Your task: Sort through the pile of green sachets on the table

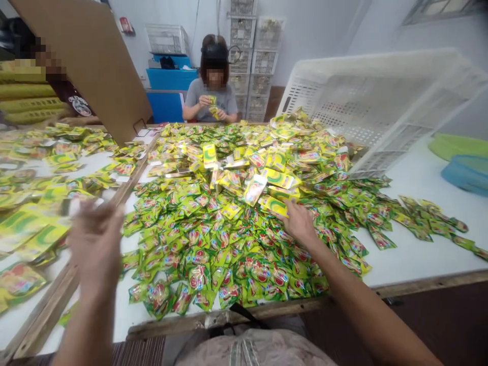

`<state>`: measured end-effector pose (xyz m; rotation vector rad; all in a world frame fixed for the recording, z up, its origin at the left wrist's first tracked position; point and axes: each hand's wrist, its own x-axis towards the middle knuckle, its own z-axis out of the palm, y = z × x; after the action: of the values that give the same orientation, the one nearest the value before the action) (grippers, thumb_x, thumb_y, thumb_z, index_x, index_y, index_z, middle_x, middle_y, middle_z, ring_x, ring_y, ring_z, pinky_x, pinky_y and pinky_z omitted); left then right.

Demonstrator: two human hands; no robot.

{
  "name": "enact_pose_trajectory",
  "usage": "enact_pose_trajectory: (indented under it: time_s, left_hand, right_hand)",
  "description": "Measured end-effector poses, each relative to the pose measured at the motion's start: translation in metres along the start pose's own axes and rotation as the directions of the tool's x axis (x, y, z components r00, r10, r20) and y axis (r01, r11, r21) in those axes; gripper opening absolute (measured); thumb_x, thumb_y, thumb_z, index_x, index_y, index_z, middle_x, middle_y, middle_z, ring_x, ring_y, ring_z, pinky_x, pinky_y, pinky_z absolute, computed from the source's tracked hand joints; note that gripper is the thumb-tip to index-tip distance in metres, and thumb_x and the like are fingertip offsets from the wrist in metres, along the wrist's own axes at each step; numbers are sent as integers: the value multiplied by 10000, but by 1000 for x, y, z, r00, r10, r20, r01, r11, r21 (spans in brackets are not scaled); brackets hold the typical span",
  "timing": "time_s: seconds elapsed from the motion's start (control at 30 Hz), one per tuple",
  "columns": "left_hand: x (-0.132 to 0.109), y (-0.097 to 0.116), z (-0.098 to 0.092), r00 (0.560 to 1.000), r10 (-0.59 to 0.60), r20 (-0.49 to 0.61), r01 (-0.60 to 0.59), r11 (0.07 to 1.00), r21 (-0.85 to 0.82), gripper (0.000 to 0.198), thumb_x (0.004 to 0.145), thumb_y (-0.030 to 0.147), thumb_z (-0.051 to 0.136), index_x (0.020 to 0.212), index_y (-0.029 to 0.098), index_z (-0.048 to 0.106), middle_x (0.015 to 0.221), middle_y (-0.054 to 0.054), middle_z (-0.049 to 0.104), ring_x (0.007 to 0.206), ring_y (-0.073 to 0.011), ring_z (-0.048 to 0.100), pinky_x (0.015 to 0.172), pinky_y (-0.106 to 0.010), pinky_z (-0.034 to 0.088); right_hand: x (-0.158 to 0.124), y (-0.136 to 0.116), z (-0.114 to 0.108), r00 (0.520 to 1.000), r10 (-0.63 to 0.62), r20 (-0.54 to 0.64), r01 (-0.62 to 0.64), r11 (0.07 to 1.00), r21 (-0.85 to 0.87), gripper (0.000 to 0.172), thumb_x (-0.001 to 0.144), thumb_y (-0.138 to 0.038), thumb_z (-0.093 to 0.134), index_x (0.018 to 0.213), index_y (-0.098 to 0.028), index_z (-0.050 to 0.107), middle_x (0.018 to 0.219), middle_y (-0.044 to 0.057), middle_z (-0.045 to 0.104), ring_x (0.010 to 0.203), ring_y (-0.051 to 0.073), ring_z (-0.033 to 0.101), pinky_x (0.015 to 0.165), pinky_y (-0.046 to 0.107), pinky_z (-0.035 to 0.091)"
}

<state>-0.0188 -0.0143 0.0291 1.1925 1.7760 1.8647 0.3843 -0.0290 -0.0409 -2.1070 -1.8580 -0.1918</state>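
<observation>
Right hand (299, 222) reaching into heap of green-yellow sachets (229, 239) on counter (415, 254); fingertips on yellow packet (275, 205), grip narrow, closure around it unclear. Left hand (95, 244) raised, blurred, fingers spread wide, empty; second sachet spread (49, 178) beyond it. Tilted white crate (381, 101) past right hand, resting on heap. Risks, judged: slick packets sliding off near counter edge below wrists; crate tipping further if heap shifts.

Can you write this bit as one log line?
right hand: on yellow packet | left hand: raised, blurred, empty | packet pile: covering table
</observation>
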Motion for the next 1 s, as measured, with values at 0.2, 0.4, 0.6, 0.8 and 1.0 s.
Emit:
enact_pose_trajectory:
  time_s: [0.2, 0.4, 0.6, 0.8, 1.0]
  left_hand:
    - [-101, -18, 64, 631, -298, 716, 371, 927, 58, 377, 635, 452, 694, 850, 142, 679, 816, -69, 709, 780, -204, 645, 767, -336, 485]
    - [-132, -22, 97, 454, -289, 843, 452, 890, 62, 382, 655, 460, 681, 829, 120, 661, 760, -80, 699, 745, -208, 646, 731, -318, 485]
    - [-143, -12, 113, 439, -309, 844, 696, 711, -101, 567, 592, 388, 762, 1071, 157, 565, 966, -89, 693, 787, -172, 657, 710, -277, 506]
    - [-133, -27, 100, 519, -303, 799, 663, 732, -154, 454, 607, 338, 762, 969, 141, 572, 705, -26, 697, 589, -136, 632, 600, -250, 498]
    - [-118, -39, 82, 605, -280, 746, 572, 804, -163, 428, 658, 372, 710, 1006, 150, 599, 745, -20, 684, 645, -145, 618, 634, -259, 484]
  right_hand:
    - [-13, 8, -1, 995, -96, 35, 101, 983, -154, 364, 873, -265, 412, 1188, -118, 522, 849, 125, 663, 783, 279, 577, 657, 331, 371]
    - [-22, 0, -7, 994, -31, -106, 36, 998, 43, 332, 851, -201, 406, 1119, -102, 575, 916, 150, 662, 826, 276, 596, 724, 352, 404]
    - [-54, -65, -21, 991, 14, 137, -117, 603, 789, 308, 842, -372, 485, 1076, -190, 569, 824, 35, 679, 643, 179, 617, 546, 263, 448]
    - [-80, -66, -4, 968, 98, 232, -203, 848, 490, 234, 807, -408, 535, 763, -191, 609, 659, 37, 653, 609, 191, 596, 557, 264, 386]
    - [-74, -61, 16, 916, 44, 398, -293, 752, 591, 147, 674, -321, 633, 638, -198, 562, 556, -15, 578, 532, 155, 531, 522, 248, 373]
